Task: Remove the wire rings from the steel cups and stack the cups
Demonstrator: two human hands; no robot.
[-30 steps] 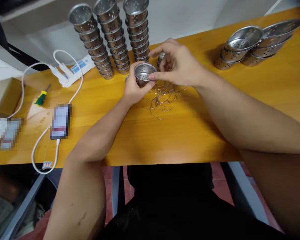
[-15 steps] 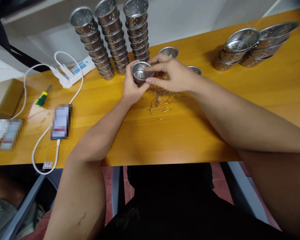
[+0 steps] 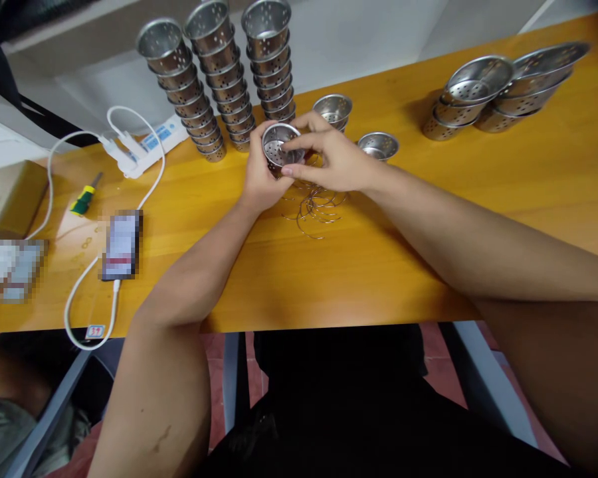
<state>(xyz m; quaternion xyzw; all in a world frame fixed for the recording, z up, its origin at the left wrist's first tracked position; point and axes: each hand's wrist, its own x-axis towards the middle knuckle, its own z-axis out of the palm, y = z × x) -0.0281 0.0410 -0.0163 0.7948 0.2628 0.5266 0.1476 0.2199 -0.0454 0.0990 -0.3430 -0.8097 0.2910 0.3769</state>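
Observation:
My left hand grips a small perforated steel cup, tilted with its mouth toward me. My right hand pinches the cup's rim from the right; whether it holds a wire I cannot tell. Just below the hands lies a tangle of thin wire rings on the yellow wooden table. Two loose cups stand right behind my right hand. Three tall leaning stacks of the same cups rise at the back.
Nested wider strainer bowls sit at the far right. At the left are a white power strip with cable, a phone, a green-yellow screwdriver and a cardboard box. The table's front edge runs near my elbows.
The cup in both hands has tipped further toward me and shifted slightly back. My right hand dropped lower, uncovering the two loose cups behind it.

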